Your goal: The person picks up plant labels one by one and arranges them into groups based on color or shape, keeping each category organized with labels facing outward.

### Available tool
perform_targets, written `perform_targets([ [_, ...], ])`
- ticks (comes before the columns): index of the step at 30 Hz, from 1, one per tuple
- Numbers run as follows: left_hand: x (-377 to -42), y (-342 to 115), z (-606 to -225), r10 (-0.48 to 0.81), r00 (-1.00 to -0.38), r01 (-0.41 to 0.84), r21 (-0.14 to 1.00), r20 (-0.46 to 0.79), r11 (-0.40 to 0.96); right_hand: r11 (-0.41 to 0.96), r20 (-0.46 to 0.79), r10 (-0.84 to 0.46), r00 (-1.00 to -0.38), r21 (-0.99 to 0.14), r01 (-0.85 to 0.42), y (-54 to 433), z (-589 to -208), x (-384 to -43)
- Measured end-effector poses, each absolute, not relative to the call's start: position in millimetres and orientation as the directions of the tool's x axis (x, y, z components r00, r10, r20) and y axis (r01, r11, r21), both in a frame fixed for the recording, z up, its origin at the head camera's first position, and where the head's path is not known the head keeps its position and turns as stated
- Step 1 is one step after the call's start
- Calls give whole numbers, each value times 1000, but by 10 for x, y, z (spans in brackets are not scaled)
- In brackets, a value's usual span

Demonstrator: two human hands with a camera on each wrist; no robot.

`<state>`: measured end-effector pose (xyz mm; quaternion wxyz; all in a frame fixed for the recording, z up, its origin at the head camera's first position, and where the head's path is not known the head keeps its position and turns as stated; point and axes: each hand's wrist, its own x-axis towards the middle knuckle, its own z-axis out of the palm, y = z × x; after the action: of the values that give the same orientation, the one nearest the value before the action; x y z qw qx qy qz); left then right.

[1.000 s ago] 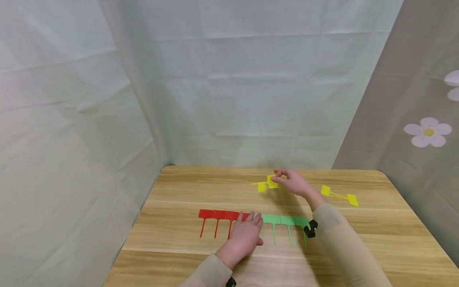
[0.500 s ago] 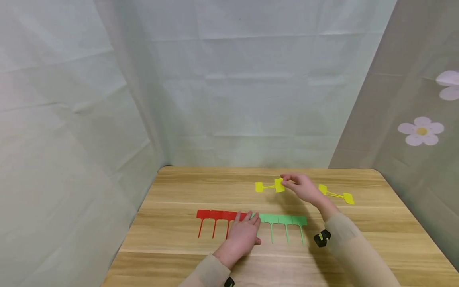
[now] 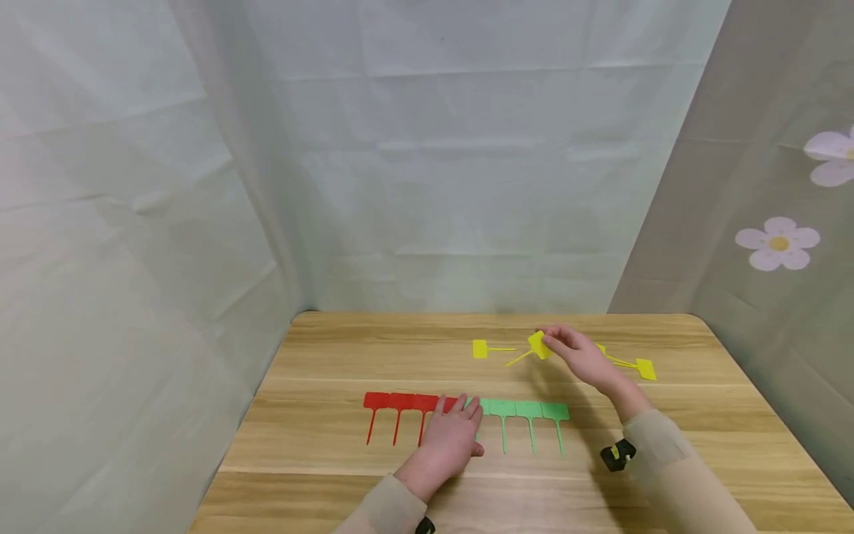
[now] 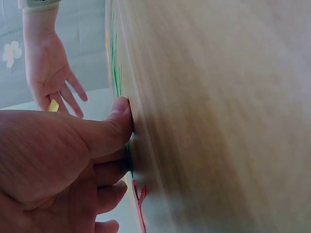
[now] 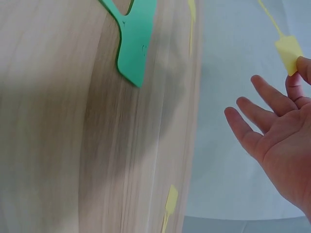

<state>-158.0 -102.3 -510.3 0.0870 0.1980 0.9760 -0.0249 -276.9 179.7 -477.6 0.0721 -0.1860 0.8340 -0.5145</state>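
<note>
Between thumb and index finger, my right hand point(image 3: 582, 361) pinches a yellow T-shaped plant label point(image 3: 540, 345) by its flat head, with the stem pointing down-left. The right wrist view shows that yellow label point(image 5: 289, 53) raised, the other fingers spread. My left hand point(image 3: 450, 437) lies with extended fingers across the middle of a row, where red plant labels point(image 3: 400, 401) meet green plant labels point(image 3: 527, 409). The heads stand side by side, stems toward me; the hand hides some of them. Left of the raised label, a single yellow plant label point(image 3: 480, 348) lies on the table.
More yellow plant labels point(image 3: 645, 368) lie at the right, partly hidden behind my right hand. The wooden table point(image 3: 320, 475) has pale cloth point(image 3: 467, 185) hanging behind and at the sides. A black device point(image 3: 617, 455) sits at my right wrist.
My right hand has moved right with the pinched yellow label, drawing it away from the other yellow one, and its stem has tilted. My left hand stays in place on the row.
</note>
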Motion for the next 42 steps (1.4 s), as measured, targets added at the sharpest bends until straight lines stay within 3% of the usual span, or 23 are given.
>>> perform_targets([
  [12, -1591, -1062, -5123, 383, -908, 391, -19, -168, 920, 477, 41, -357, -933, -851, -220, 2019, -4838, -2666],
  [24, -1617, -1103, -5162, 385, -910, 391, -9, -155, 920, 541, 97, -390, -916, -781, -313, 2330, -4823, -2557],
  [42, -1599, -1125, -5131, 396, -907, 397, 25, -145, 917, 676, 3, -390, -921, -678, -289, 2591, -4800, -2391],
])
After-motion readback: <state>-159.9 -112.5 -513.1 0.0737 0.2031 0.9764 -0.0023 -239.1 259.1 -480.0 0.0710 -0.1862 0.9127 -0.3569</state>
